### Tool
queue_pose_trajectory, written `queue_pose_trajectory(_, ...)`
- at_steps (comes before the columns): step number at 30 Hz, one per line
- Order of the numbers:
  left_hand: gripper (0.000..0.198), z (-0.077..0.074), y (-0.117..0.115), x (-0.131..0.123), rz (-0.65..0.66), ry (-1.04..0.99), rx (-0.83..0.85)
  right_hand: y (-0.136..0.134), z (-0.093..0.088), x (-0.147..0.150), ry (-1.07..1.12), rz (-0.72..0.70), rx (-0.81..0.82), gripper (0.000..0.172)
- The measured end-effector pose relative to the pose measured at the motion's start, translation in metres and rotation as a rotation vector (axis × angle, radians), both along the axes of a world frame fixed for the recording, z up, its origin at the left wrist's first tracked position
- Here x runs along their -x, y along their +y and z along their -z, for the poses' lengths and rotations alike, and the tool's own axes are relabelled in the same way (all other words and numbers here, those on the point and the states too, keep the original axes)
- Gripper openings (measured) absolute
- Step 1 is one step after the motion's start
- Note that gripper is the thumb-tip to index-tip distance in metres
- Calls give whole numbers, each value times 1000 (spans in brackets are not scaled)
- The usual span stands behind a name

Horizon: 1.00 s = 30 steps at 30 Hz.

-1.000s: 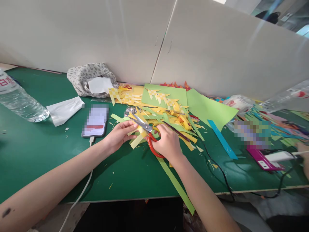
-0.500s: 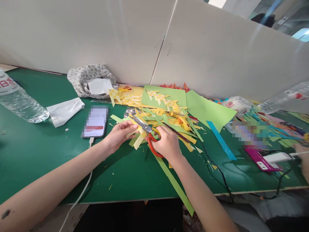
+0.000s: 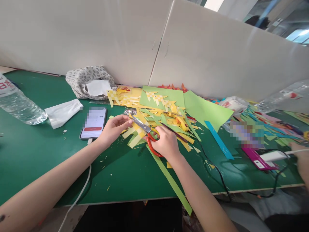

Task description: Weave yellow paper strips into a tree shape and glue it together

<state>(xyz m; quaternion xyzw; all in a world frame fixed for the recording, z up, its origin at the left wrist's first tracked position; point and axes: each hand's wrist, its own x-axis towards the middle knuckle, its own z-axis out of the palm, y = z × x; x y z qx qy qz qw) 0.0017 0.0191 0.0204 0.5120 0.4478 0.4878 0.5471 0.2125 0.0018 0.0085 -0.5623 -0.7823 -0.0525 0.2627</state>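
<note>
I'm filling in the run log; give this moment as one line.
left hand: holding yellow paper | right hand: holding scissors, blades over paper | phone: screen lit, cable attached

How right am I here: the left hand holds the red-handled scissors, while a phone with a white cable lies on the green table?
Wrong hand: in the head view, the right hand holds the red-handled scissors; the left hand is by the blade tips. The phone with a white cable does lie on the green table.
</note>
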Motion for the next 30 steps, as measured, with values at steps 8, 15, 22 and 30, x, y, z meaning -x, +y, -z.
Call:
queue_pose_trajectory(8,30,11,1,-2,-61,-64,-1,0,-6,4,-64,8,90,40)
queue_pose_trajectory(15,32,13,-1,-5,-76,-77,9,-1,-5,6,1,1,147,34)
queue_pose_trajectory(22,28,13,-1,-5,-40,-19,-17,-1,-10,5,134,-44,400,21)
queue_pose_trajectory(30,27,12,-3,-7,-11,-14,-14,0,-9,6,95,-40,331,16)
